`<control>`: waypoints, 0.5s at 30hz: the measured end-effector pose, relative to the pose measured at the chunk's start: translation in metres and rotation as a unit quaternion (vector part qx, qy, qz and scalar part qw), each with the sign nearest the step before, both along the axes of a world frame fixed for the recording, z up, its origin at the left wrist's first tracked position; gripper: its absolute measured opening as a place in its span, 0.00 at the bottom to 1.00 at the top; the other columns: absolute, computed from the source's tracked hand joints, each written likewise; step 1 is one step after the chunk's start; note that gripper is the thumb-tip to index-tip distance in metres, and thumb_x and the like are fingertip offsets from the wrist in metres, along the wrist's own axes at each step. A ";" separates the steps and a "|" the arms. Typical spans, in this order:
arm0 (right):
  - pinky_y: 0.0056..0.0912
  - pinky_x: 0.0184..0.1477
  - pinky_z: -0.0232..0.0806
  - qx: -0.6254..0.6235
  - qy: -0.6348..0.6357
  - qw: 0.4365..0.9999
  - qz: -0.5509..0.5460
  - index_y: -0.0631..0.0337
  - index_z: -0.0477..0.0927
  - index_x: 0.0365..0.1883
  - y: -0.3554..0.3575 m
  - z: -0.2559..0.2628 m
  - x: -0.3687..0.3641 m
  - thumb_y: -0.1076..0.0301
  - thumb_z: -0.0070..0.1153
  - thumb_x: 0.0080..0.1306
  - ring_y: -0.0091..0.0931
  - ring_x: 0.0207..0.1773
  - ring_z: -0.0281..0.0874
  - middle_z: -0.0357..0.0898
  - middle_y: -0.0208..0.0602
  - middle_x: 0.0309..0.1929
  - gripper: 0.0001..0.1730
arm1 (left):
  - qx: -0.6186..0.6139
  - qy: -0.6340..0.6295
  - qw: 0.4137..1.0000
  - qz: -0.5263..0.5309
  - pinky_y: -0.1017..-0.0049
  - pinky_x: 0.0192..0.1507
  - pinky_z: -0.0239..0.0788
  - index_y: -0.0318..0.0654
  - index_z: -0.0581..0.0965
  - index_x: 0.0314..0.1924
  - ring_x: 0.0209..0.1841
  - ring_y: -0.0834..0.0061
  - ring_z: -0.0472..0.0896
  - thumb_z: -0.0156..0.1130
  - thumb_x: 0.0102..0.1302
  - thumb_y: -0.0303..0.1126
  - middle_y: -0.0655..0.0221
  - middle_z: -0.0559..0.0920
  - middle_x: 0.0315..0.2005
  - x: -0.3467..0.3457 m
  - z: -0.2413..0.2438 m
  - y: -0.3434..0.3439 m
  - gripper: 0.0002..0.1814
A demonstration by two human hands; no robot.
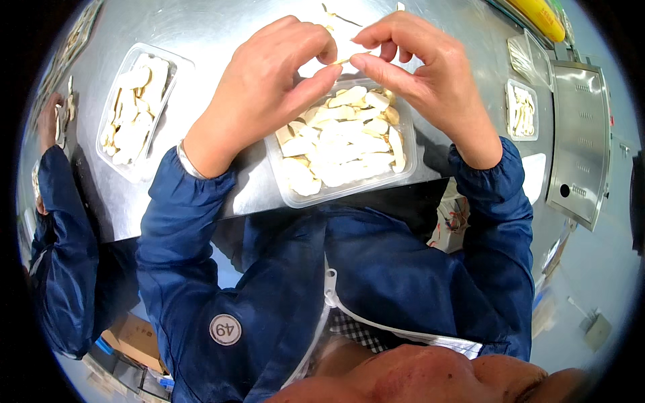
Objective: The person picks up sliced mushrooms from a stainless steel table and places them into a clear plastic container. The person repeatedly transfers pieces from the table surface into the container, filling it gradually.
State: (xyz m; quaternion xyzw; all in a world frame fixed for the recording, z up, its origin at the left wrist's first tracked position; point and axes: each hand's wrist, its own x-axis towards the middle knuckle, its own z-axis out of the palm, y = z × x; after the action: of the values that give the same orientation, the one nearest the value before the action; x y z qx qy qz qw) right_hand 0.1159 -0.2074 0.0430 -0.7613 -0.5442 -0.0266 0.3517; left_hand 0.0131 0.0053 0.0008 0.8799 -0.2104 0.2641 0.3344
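Observation:
A small thin yellowish strip (343, 61) is pinched between the thumb and curled fingers of my left hand (274, 80). The thumb of my right hand (421, 70) meets the strip's other end, its index finger raised apart from the thumb; whether it grips the strip is unclear. Both hands are above the far edge of a clear plastic tray (302, 201), which is filled with pale, cream-coloured sliced pieces (342, 138), perhaps mushroom. Dark and pale thin scraps (345, 19) lie on the metal table beyond my hands.
A second clear tray of pale pieces (132, 113) stands left, near a co-worker's sleeve (65, 196) and hand (49, 121). At right are a small filled tray (521, 111), empty clear containers (529, 58) and a stainless steel unit (579, 141). The table's near edge runs beneath my forearms.

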 end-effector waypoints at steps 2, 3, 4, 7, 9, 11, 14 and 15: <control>0.28 0.34 0.72 -0.019 0.046 0.999 0.012 0.61 0.87 0.36 -0.002 0.000 0.002 0.64 0.69 0.67 0.26 0.30 0.81 0.83 0.34 0.28 0.09 | -0.005 -0.001 1.000 -0.013 0.69 0.41 0.72 0.34 0.80 0.37 0.38 0.64 0.80 0.71 0.66 0.27 0.64 0.82 0.33 0.000 -0.002 0.001 0.07; 0.28 0.34 0.72 -0.028 0.067 0.997 0.010 0.61 0.87 0.37 -0.004 0.000 0.001 0.64 0.69 0.67 0.24 0.31 0.81 0.83 0.33 0.28 0.09 | -0.009 0.008 1.000 -0.021 0.70 0.42 0.72 0.34 0.80 0.38 0.38 0.65 0.80 0.71 0.66 0.28 0.64 0.82 0.34 0.000 -0.002 0.000 0.07; 0.27 0.34 0.72 -0.037 0.087 0.995 0.008 0.61 0.88 0.38 -0.007 0.000 0.000 0.65 0.69 0.68 0.23 0.31 0.81 0.84 0.32 0.28 0.09 | -0.012 0.016 0.999 -0.028 0.70 0.42 0.72 0.34 0.80 0.39 0.39 0.66 0.81 0.71 0.67 0.28 0.63 0.82 0.35 -0.001 -0.003 0.000 0.08; 0.26 0.35 0.72 -0.067 0.133 0.989 -0.023 0.61 0.89 0.41 -0.022 0.002 -0.006 0.66 0.69 0.68 0.21 0.31 0.80 0.85 0.32 0.29 0.08 | -0.038 0.036 0.998 -0.032 0.71 0.43 0.73 0.33 0.81 0.42 0.40 0.69 0.81 0.70 0.69 0.30 0.64 0.83 0.37 -0.003 -0.003 -0.001 0.08; 0.25 0.36 0.73 -0.087 0.171 0.981 -0.039 0.61 0.89 0.43 -0.035 0.001 -0.011 0.67 0.68 0.69 0.20 0.31 0.80 0.86 0.32 0.30 0.09 | -0.051 0.042 0.998 -0.008 0.72 0.44 0.73 0.34 0.82 0.46 0.41 0.71 0.81 0.68 0.71 0.31 0.65 0.84 0.39 -0.003 -0.005 0.003 0.09; 0.25 0.38 0.74 -0.103 0.220 0.969 -0.045 0.62 0.89 0.44 -0.049 -0.002 -0.018 0.68 0.68 0.69 0.20 0.32 0.81 0.87 0.32 0.32 0.09 | -0.053 0.041 0.997 0.032 0.75 0.45 0.72 0.34 0.82 0.50 0.42 0.73 0.81 0.66 0.74 0.33 0.66 0.85 0.42 -0.001 -0.009 0.013 0.11; 0.25 0.42 0.76 -0.127 0.243 0.958 -0.083 0.64 0.87 0.43 -0.056 -0.001 -0.029 0.69 0.67 0.69 0.21 0.35 0.83 0.88 0.33 0.32 0.08 | -0.076 0.063 0.993 0.065 0.79 0.43 0.71 0.35 0.82 0.53 0.39 0.79 0.78 0.65 0.76 0.33 0.69 0.86 0.42 0.002 -0.011 0.019 0.11; 0.25 0.42 0.76 -0.130 0.247 0.956 -0.094 0.64 0.87 0.44 -0.058 -0.004 -0.033 0.69 0.66 0.69 0.21 0.36 0.84 0.88 0.34 0.32 0.08 | -0.084 0.073 0.991 0.077 0.79 0.43 0.71 0.35 0.83 0.52 0.38 0.79 0.78 0.65 0.76 0.32 0.70 0.86 0.41 0.002 -0.014 0.019 0.11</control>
State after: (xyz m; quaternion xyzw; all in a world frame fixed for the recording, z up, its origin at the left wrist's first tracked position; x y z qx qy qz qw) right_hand 0.0826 -0.2651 0.0390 -0.8308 -0.3650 0.2000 0.3694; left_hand 0.0151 0.0246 -0.0129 0.8792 -0.0944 0.2408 0.4002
